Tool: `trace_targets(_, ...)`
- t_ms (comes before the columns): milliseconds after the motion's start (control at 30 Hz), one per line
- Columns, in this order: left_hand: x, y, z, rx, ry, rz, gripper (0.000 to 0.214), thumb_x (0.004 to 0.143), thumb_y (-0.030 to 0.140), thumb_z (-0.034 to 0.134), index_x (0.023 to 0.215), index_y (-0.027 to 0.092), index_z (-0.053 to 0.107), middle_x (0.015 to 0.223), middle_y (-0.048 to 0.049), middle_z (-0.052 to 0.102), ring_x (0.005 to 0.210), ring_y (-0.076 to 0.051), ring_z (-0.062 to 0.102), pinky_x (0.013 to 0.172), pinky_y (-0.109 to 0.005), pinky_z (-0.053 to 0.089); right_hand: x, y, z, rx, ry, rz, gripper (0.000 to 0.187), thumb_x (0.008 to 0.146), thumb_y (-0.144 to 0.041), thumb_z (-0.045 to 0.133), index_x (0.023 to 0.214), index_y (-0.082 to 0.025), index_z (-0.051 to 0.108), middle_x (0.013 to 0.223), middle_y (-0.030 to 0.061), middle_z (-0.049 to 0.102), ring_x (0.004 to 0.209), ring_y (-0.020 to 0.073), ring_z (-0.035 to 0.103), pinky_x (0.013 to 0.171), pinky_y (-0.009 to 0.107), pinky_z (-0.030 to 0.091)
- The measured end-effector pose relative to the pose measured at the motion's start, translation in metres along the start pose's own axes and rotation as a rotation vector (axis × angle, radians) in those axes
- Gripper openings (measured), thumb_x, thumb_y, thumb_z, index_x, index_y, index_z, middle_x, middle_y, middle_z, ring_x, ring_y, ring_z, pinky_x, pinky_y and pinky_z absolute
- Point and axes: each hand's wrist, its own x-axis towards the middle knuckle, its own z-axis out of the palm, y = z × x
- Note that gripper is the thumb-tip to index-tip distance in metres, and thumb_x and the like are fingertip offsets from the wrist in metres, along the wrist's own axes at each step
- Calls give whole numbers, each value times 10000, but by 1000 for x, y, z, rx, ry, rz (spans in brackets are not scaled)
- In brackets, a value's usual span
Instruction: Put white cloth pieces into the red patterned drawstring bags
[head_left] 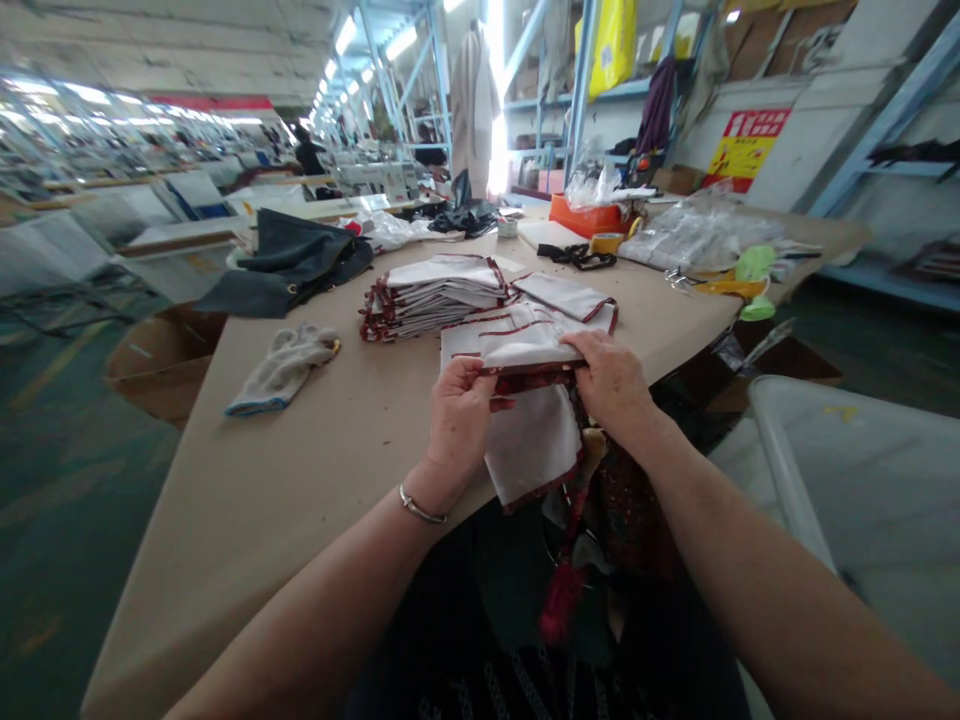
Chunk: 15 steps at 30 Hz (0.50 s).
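My left hand (459, 415) pinches the left edge of a white fabric piece with dark red trim (534, 440) at the near edge of the tan table (315, 470). My right hand (611, 378) grips the same piece at its right side, fingers curled over the red-trimmed fold. The fabric hangs down over the table edge toward my lap. Just beyond my hands lie a few similar white pieces (525, 335). Further back sits a stack of the same folded pieces (435, 292).
A grey work glove (285, 365) lies at the left of the table, a dark garment (289, 265) behind it. Clear plastic bags (694, 235), an orange tray (589, 215), tape (606, 243) and a green object (756, 280) crowd the far right. A white bin (862, 480) stands at my right.
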Motion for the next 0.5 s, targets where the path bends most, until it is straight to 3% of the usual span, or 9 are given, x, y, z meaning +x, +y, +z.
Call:
trace_targets(167, -10, 29, 22, -175, -56, 131, 217, 790, 330, 662, 845, 212, 489, 753, 44, 599, 622, -99, 644, 469, -190, 537, 4, -13, -48, 201, 415, -219, 362, 823, -89, 424, 1134, -195, 577, 1017, 60, 625, 1000, 213, 585, 876, 351, 460)
trace_targets(233, -28, 52, 35, -256, -121, 124, 207, 807, 346, 657, 866, 225, 500, 762, 41, 611, 605, -102, 646, 455, -193, 527, -17, -19, -75, 134, 525, -226, 353, 823, -147, 491, 1150, -251, 574, 1009, 40, 634, 990, 235, 594, 872, 381, 465)
trace_targets(300, -51, 73, 48, -321, -194, -16, 218, 792, 369, 676, 867, 235, 522, 753, 38, 620, 575, -105, 635, 447, -207, 527, -53, -18, -98, 8, 574, -133, 355, 810, -215, 547, 1149, -314, 586, 991, 38, 648, 940, 264, 614, 818, 407, 485)
trace_targets(400, -90, 80, 65, -448, -326, -424, 260, 726, 389, 736, 800, 223, 549, 700, 23, 618, 566, -125, 624, 442, -231, 538, -129, -6, -116, -139, 411, 103, 375, 814, -252, 525, 1158, -390, 583, 1035, 44, 665, 917, 285, 634, 750, 440, 503)
trace_targets(500, -123, 53, 74, -641, -425, -781, 289, 663, 324, 789, 765, 189, 555, 681, 2, 624, 573, -125, 622, 474, -226, 553, -211, 10, -115, 64, 104, 389, 269, 778, -330, 558, 1022, -380, 659, 1046, 40, 682, 900, 300, 654, 727, 456, 528)
